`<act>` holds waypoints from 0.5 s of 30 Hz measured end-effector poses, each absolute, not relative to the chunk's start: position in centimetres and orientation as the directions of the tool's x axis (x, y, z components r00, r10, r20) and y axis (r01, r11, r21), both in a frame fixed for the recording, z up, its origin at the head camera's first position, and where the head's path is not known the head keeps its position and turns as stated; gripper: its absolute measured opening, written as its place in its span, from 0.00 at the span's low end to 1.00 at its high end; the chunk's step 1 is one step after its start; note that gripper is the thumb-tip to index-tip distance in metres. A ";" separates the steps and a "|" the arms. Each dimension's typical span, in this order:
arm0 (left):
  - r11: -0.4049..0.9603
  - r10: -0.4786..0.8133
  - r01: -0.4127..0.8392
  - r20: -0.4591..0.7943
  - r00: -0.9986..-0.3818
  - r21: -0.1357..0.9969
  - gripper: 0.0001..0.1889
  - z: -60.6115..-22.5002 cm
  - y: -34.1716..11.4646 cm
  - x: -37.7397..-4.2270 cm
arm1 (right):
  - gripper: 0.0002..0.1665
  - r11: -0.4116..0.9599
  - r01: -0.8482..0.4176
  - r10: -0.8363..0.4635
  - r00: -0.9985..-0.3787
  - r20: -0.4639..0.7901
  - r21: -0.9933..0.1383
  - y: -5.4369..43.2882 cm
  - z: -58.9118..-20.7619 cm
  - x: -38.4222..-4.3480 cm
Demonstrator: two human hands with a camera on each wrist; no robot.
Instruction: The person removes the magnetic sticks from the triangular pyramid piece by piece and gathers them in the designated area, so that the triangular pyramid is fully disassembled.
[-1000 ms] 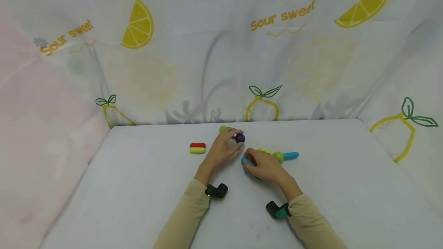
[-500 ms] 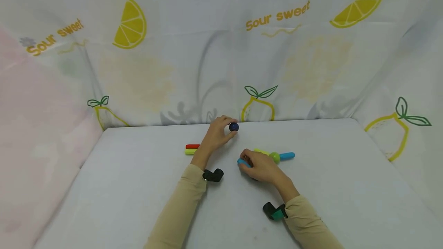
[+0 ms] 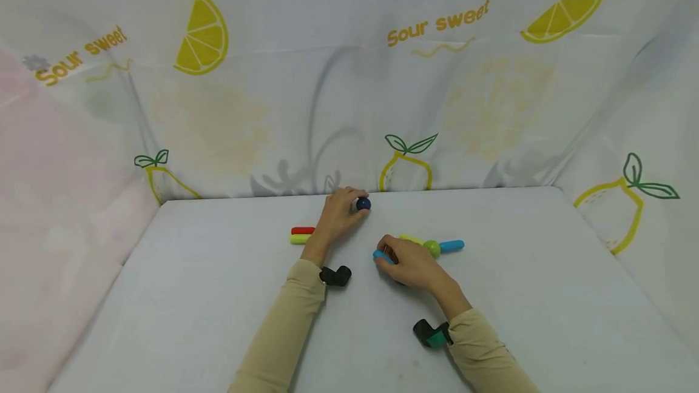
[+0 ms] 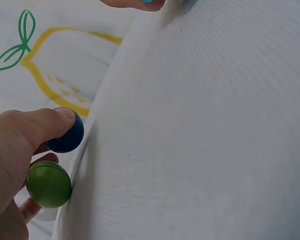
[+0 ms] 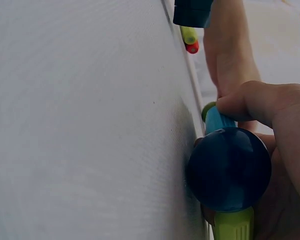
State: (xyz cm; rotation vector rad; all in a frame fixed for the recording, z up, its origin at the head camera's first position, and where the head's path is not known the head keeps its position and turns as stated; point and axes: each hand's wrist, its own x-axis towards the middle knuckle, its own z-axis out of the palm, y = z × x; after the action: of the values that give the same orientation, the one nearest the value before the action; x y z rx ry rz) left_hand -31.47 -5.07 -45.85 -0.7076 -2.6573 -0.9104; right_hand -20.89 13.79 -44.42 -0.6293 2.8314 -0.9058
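Note:
My left hand (image 3: 337,216) pinches a dark blue ball (image 3: 363,204) between thumb and fingers near the table's back edge. In the left wrist view a green ball (image 4: 49,184) sits by the same hand's lower fingers; whether they grip it I cannot tell. My right hand (image 3: 412,261) pinches a light blue stick (image 3: 384,256) near the middle. In the right wrist view this stick meets another dark blue ball (image 5: 229,170), with a yellow-green stick (image 5: 233,225) on its near side. Just beyond the hand, a green ball (image 3: 432,248) bears a blue stick (image 3: 452,246).
A red stick (image 3: 303,230) and a yellow-green stick (image 3: 301,239) lie side by side left of the left forearm, which partly covers them. The white table (image 3: 191,296) ends at a hanging cloth (image 3: 306,77) printed with lemons.
The left hand has moved a little back and left with the dark blue ball. The green ball that showed behind it is now hidden in the head view. The right hand stays nearly still.

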 end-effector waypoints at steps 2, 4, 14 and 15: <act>0.697 0.367 0.510 0.359 -0.858 0.505 0.18 -45.9 -5.1 -31.5 | 0.08 0.735 -0.355 -0.414 -0.910 0.031 -0.577 13.8 -44.4 -20.9; 0.702 0.369 0.501 0.344 -0.864 0.507 0.18 -45.9 -5.2 -31.5 | 0.08 0.734 -0.355 -0.416 -0.909 0.031 -0.579 13.8 -44.4 -20.9; 0.716 0.360 0.468 0.301 -0.883 0.518 0.19 -45.9 -5.4 -31.3 | 0.09 0.738 -0.352 -0.417 -0.909 0.021 -0.575 13.7 -44.1 -20.7; 0.717 0.359 0.464 0.295 -0.886 0.521 0.20 -45.9 -5.4 -31.3 | 0.09 0.739 -0.354 -0.417 -0.908 0.022 -0.573 13.8 -44.2 -20.7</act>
State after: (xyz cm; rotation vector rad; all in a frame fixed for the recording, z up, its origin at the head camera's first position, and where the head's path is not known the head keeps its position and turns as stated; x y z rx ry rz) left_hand -31.29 -5.43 -45.91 -0.6641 -2.7479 -0.9034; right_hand -20.73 13.76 -44.16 -0.6293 2.8290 -0.8982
